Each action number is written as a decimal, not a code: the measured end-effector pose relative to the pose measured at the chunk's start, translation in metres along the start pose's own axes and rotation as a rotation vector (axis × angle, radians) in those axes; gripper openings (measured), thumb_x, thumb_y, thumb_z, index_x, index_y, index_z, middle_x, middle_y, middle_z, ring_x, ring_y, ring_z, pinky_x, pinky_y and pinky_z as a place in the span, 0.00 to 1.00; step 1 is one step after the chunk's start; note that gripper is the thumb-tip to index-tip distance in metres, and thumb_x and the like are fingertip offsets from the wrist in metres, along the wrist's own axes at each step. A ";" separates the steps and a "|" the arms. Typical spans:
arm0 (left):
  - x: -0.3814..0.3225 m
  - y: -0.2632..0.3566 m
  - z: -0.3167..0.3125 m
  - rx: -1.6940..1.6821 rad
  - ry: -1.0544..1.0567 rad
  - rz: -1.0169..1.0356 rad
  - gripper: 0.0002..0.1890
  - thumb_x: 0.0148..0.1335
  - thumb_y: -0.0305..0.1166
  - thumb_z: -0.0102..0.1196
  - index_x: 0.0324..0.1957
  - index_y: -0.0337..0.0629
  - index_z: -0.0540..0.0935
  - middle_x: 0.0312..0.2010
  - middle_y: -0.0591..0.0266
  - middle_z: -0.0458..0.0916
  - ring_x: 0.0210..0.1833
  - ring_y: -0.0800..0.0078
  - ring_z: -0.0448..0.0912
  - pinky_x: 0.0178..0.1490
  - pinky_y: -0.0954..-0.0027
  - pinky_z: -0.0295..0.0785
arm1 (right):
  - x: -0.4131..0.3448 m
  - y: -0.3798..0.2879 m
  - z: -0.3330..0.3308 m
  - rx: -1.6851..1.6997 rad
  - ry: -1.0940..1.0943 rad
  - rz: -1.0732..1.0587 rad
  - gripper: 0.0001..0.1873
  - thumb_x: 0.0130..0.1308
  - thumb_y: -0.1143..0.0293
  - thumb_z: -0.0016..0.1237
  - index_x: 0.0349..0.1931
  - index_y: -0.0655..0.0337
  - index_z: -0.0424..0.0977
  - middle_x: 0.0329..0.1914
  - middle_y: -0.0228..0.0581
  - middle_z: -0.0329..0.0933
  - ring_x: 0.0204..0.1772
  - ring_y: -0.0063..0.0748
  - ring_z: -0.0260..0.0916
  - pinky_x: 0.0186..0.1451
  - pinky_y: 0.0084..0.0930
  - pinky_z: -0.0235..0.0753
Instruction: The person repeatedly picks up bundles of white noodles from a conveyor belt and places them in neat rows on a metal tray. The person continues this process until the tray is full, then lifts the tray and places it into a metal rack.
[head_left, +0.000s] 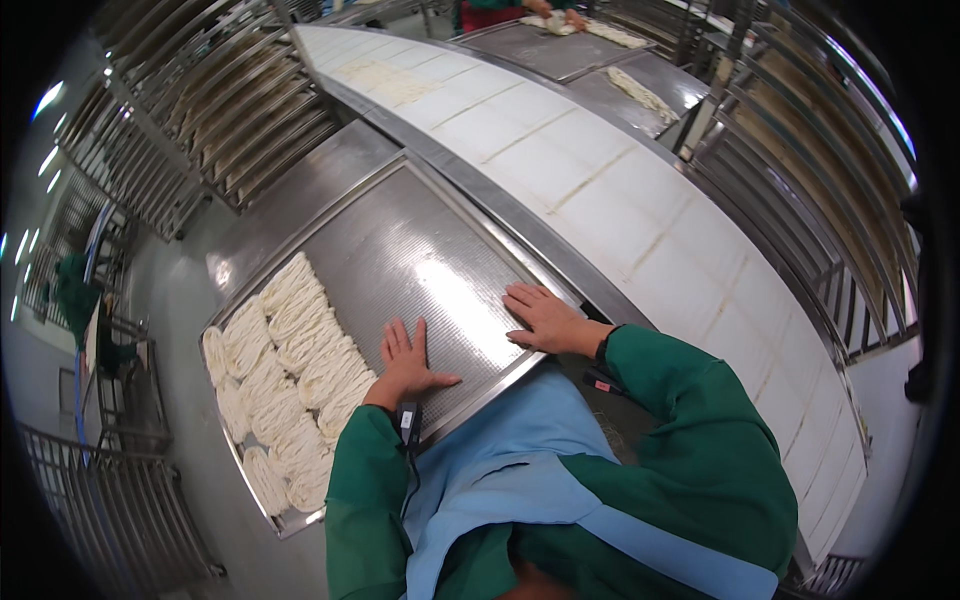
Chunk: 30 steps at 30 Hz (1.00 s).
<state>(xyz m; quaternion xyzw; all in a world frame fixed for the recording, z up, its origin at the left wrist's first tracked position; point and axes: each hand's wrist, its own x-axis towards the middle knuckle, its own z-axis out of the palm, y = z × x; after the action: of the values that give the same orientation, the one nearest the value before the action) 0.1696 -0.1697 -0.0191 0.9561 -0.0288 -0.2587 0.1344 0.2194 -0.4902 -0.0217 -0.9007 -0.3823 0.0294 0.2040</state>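
Before me lies a perforated metal tray with a raised rim. Bundles of pale noodles lie side by side in rows across its left part. My left hand is over the tray's surface just right of the bundles, fingers spread, holding nothing. Near the tray's right rim, my right hand lies palm down with its fingers extended and the thumb apart, also holding nothing. Whether the palms press on the metal is hard to tell.
A white conveyor belt runs along the tray's right side. Beyond it, a co-worker's hands touch noodles on another metal tray. Racks of trays stand at upper left, with another rack at right.
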 end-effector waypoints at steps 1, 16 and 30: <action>0.000 0.000 0.000 0.012 -0.002 0.002 0.78 0.36 0.74 0.67 0.78 0.48 0.32 0.75 0.30 0.19 0.77 0.38 0.15 0.76 0.42 0.18 | 0.001 -0.001 -0.001 0.008 -0.006 0.007 0.37 0.68 0.48 0.48 0.68 0.69 0.62 0.75 0.58 0.56 0.78 0.54 0.49 0.78 0.42 0.48; 0.005 -0.007 0.007 -0.044 0.003 -0.009 0.82 0.26 0.73 0.72 0.78 0.57 0.33 0.75 0.33 0.19 0.78 0.37 0.16 0.76 0.41 0.19 | 0.021 0.010 0.000 0.190 0.030 0.019 0.34 0.68 0.57 0.53 0.67 0.70 0.61 0.70 0.62 0.63 0.72 0.60 0.60 0.74 0.44 0.61; 0.001 0.004 -0.009 -0.018 -0.091 -0.021 0.81 0.31 0.69 0.73 0.78 0.53 0.30 0.75 0.31 0.18 0.77 0.36 0.14 0.75 0.39 0.19 | 0.226 0.075 -0.072 0.333 0.293 0.130 0.34 0.63 0.53 0.56 0.62 0.71 0.69 0.60 0.59 0.74 0.64 0.56 0.71 0.66 0.39 0.70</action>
<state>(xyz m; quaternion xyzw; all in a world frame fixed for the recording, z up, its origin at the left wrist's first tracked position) 0.1748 -0.1712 -0.0107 0.9424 -0.0227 -0.3036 0.1386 0.4450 -0.4033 0.0388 -0.8720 -0.2797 -0.0259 0.4010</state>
